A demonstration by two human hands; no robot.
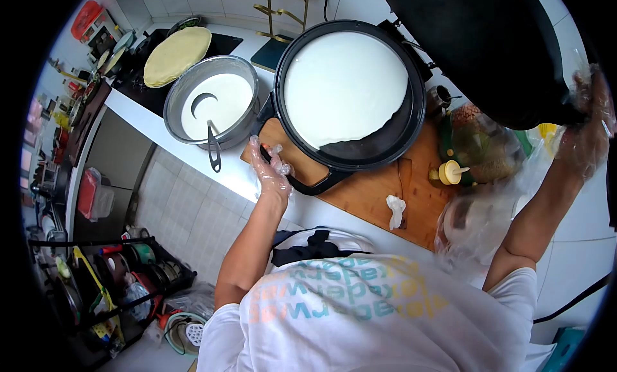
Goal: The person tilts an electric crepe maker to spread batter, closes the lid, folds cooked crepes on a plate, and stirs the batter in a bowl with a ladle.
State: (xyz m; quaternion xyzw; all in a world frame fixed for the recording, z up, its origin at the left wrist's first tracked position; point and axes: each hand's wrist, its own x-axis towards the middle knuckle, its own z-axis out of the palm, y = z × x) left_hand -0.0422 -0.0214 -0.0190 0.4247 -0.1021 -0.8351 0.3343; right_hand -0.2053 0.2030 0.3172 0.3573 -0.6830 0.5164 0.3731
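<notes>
My left hand (272, 169), in a clear plastic glove, is closed around the looped black handle of a round electric griddle (419, 115). White batter (347, 83) covers most of its plate, leaving a dark crescent bare at the lower right. The griddle's black lid (482, 44) is raised and tilted back. At its outer edge my right hand (585, 124), also gloved, is closed on the lid's handle, which it largely hides. Left of the griddle stands a metal pot (172, 124) of white batter (228, 102), with a ladle (214, 150) resting in it.
A stack of pale pancakes (178, 56) sits on the dark stovetop. Under the griddle lies a wooden board (360, 195) bearing a crumpled white scrap (396, 211). Jars (479, 137), a yellow-lidded container (450, 173) and plastic bags stand at right. A black rack (116, 243) holds cookware at lower left.
</notes>
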